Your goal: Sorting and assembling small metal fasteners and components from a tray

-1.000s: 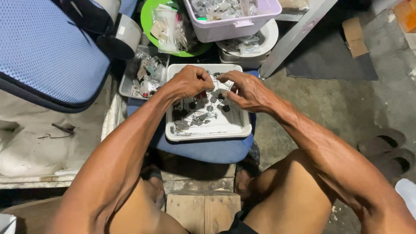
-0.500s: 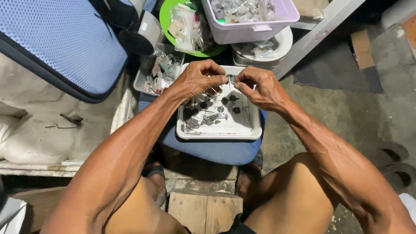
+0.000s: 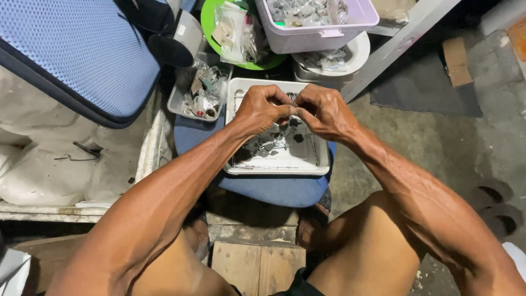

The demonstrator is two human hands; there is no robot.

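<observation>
My left hand (image 3: 263,109) and my right hand (image 3: 324,112) meet fingertip to fingertip above a white rectangular tray (image 3: 279,164). Between the pinched fingers sits a small part, too small to make out. The tray holds several small dark metal pieces (image 3: 274,143) and rests on a blue cushion (image 3: 263,189) in front of my knees.
A small clear tray of bagged bits (image 3: 200,93) lies left of the white tray. Behind stand a green plate with plastic bags (image 3: 233,33), a lilac tub of parts (image 3: 315,22) and a white bowl (image 3: 329,60). A blue mesh chair seat (image 3: 71,55) is at upper left; sandals (image 3: 493,205) lie right.
The view has shifted, so the tray sits lower and more central. My hands have drawn closer together, fingertips now touching over the tray.
</observation>
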